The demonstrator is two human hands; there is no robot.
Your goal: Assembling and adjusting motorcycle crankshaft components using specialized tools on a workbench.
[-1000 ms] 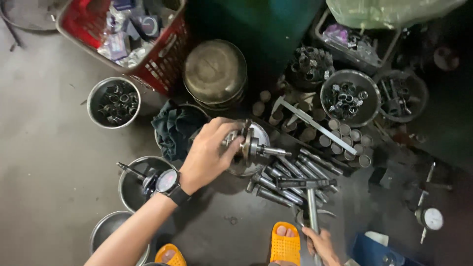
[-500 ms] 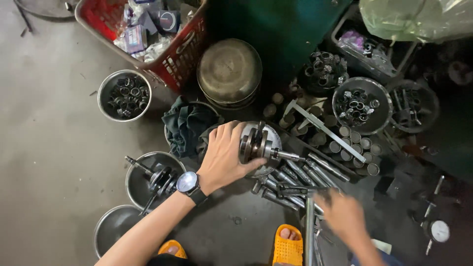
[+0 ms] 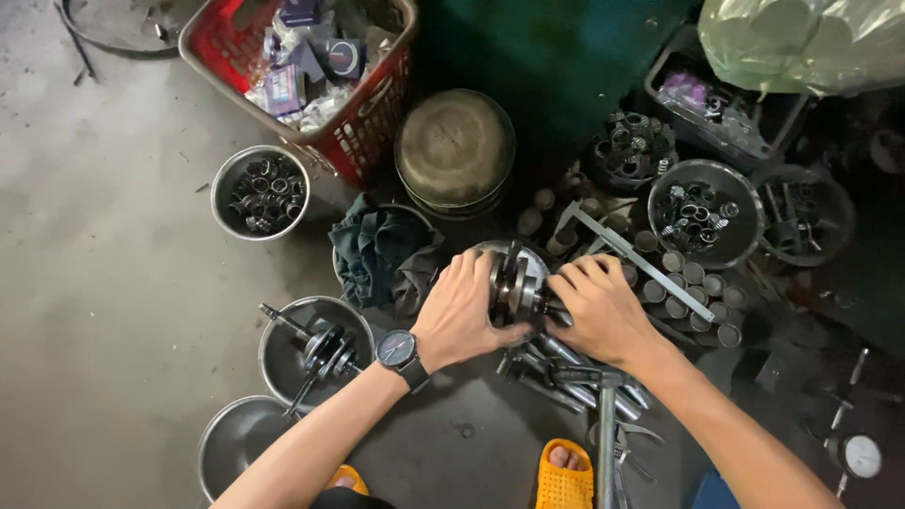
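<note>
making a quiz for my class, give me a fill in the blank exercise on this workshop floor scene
1. Both hands grip a metal crankshaft; the left hand wears a ____ on its wrist.
2. The plastic basket of boxes is ____ in colour.
3. A dark ____ lies bunched in a bowl beside the left hand.
4. The right hand is above an ____ sandal.

Missing words: watch; red; cloth; orange

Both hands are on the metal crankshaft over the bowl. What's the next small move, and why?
Probably lift the grey steel crankshaft straight up: left hand and right hand grip it from either side, over the round steel bowl, so it looks evenly supported.
</note>
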